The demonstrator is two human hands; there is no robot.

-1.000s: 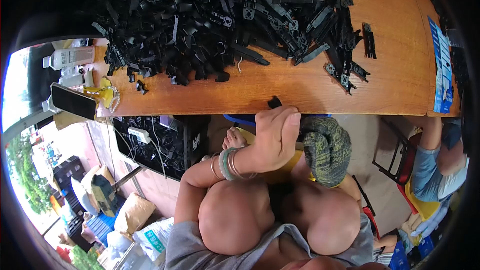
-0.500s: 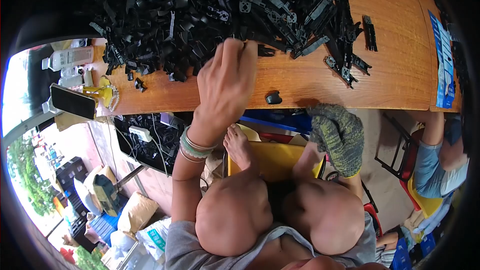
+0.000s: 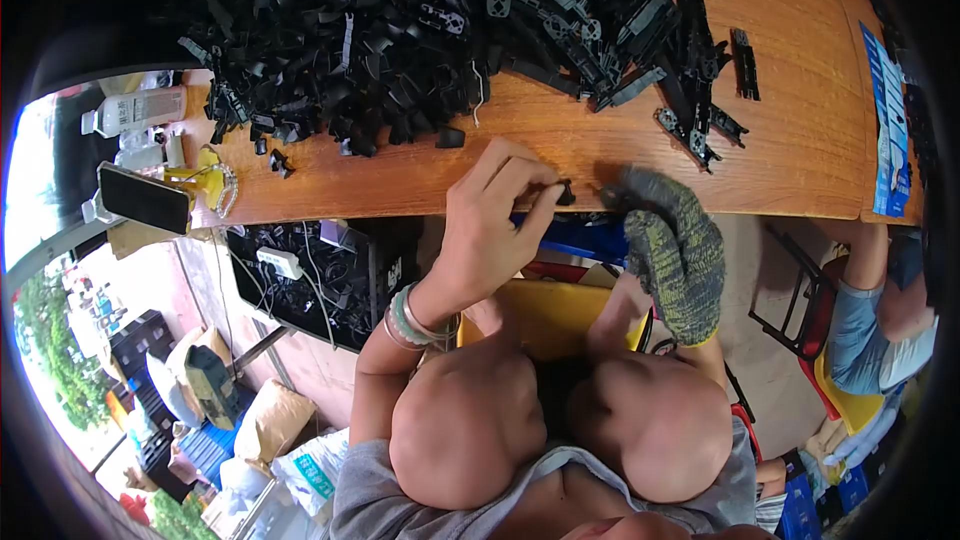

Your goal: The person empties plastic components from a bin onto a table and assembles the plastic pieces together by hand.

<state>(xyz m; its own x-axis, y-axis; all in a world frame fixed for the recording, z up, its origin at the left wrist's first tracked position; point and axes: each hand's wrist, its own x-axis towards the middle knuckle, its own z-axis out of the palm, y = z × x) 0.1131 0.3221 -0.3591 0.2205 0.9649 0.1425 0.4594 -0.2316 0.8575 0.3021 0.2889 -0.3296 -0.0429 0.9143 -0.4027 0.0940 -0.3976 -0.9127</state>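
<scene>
My bare left hand (image 3: 495, 225), with bracelets at the wrist, is at the table's near edge. Its thumb and index finger are closed on a small black plastic part (image 3: 567, 193). To the right, my right hand (image 3: 678, 255) wears a grey-and-yellow knitted glove. Its fingertips point toward that part and are smeared by motion, so whether they grip anything is unclear. Beyond both hands lies a large heap of black plastic parts (image 3: 370, 60), some long and slotted. One small black piece (image 3: 450, 138) rests at the heap's near edge.
A phone (image 3: 145, 200) on a yellow stand and a plastic bottle (image 3: 145, 111) are at the left. A blue packet (image 3: 884, 120) lies on the table's right side. Below stand a yellow chair (image 3: 540, 318) and a bin of black parts (image 3: 300, 285). Another person sits at right.
My left hand has come back from the heap toward the near edge and closed on the small black part lying there. My gloved right hand has turned and lifted its fingers toward it.
</scene>
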